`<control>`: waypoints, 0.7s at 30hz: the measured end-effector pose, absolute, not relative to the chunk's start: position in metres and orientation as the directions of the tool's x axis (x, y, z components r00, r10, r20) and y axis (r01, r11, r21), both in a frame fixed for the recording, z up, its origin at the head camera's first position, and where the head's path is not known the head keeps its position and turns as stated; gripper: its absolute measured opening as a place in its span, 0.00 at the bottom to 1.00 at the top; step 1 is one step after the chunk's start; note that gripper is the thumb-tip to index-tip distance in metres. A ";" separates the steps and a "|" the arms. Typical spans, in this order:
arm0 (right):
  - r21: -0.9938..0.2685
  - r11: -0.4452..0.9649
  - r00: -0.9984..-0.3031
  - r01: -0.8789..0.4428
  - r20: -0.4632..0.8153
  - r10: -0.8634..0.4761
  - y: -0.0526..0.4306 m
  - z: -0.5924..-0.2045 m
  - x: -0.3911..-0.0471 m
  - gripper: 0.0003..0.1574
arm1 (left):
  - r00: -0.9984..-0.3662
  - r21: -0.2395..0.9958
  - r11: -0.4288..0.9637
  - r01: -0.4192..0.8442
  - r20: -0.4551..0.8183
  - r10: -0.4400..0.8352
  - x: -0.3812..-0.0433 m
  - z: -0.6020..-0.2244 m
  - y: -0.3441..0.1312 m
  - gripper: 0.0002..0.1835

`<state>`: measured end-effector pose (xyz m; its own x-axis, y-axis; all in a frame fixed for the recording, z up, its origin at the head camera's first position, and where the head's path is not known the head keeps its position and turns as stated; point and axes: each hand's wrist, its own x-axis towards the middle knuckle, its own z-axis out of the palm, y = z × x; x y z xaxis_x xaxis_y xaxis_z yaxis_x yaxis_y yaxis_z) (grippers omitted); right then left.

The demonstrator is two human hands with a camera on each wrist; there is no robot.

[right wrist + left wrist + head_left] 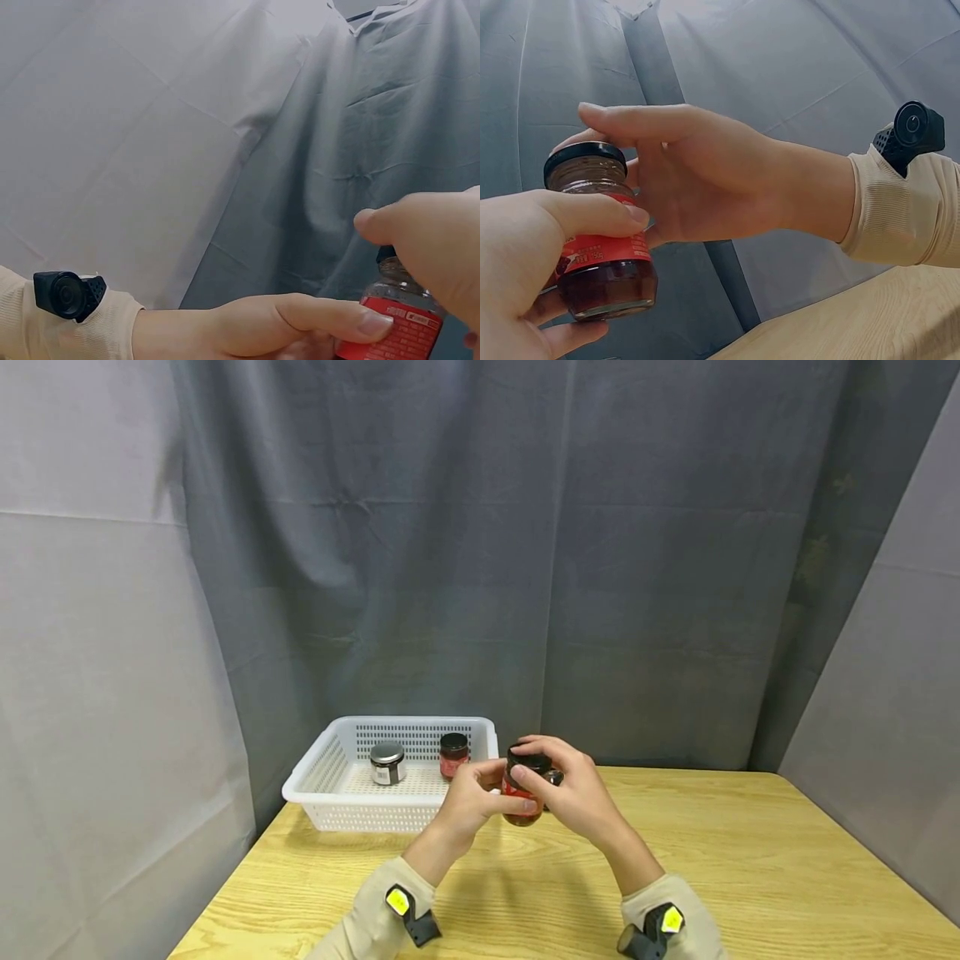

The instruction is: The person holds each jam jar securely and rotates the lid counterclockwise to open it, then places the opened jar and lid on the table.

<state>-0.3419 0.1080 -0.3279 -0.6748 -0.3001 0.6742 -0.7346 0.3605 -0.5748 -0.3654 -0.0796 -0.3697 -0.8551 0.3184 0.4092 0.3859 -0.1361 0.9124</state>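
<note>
Beige sleeves with wrist cameras lie nearest the head view, both forearms angled in toward one red-labelled jar. Position: raised above the tabletop, just beside the right end of the white basket. Long axis close to upright, slightly tilted, black lid uppermost. Left hand grasps the body below the lid, thumb across the label. Right hand is nearer the lid — its fingers reach round from the right, thumb over the top; cannot tell whether they grip or merely touch. Judged the governing relation: lid end to the right hand, body to the left. Basket lies left of the jar, beyond the left hand — inside, a silver-lidded jar and a black-lidded jar, set apart.
</note>
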 end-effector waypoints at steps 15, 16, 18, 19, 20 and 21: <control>-0.623 0.316 -0.698 -0.715 0.650 -0.299 0.111 -0.327 -0.344 0.19 | -0.857 0.916 -0.126 0.382 0.402 0.322 -0.366 -0.370 -0.080 0.28; -0.621 0.319 -0.698 -0.716 0.651 -0.298 0.111 -0.326 -0.343 0.18 | -0.857 0.916 -0.127 0.381 0.402 0.323 -0.366 -0.369 -0.080 0.28; -0.609 0.335 -0.694 -0.719 0.656 -0.296 0.111 -0.326 -0.343 0.18 | -0.858 0.917 -0.131 0.378 0.400 0.322 -0.366 -0.369 -0.080 0.28; -0.602 0.346 -0.693 -0.719 0.659 -0.292 0.111 -0.326 -0.343 0.18 | -0.860 0.917 -0.132 0.376 0.398 0.320 -0.365 -0.369 -0.080 0.27; -0.596 0.356 -0.691 -0.720 0.663 -0.288 0.111 -0.326 -0.343 0.18 | -0.861 0.918 -0.133 0.374 0.397 0.317 -0.365 -0.369 -0.080 0.27; -0.590 0.364 -0.690 -0.720 0.666 -0.285 0.111 -0.326 -0.343 0.18 | -0.863 0.918 -0.133 0.373 0.396 0.315 -0.365 -0.369 -0.080 0.28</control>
